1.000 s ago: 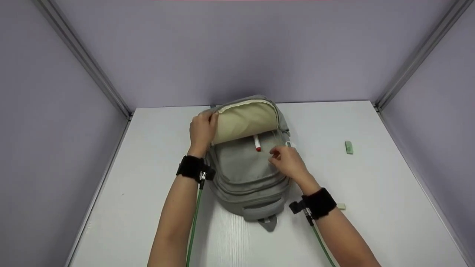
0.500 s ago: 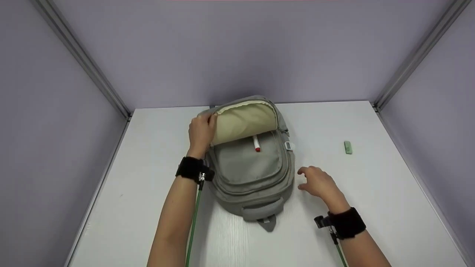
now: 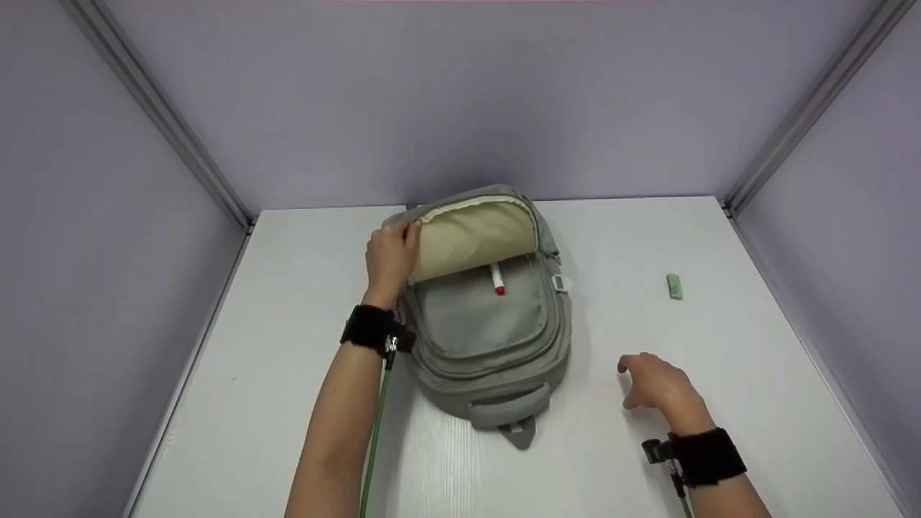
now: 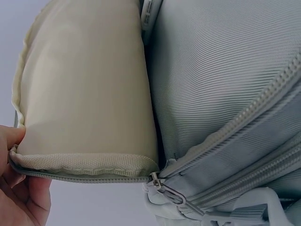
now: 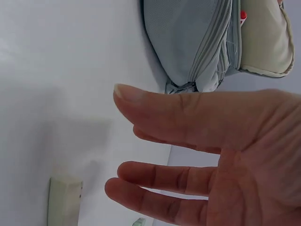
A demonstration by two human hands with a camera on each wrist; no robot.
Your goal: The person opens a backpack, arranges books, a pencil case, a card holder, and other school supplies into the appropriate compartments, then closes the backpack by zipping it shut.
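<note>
A grey backpack (image 3: 489, 338) lies flat on the white table (image 3: 288, 403), its cream-lined flap (image 3: 471, 234) pinched open by the left hand (image 3: 391, 255); a red-capped marker (image 3: 497, 278) pokes from the opening. The right hand (image 3: 658, 385) hovers relaxed, holding nothing, well apart from a green eraser (image 3: 674, 285).

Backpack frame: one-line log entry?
left hand holds backpack flap open | red-capped pen in opening | right hand empty over table
</note>
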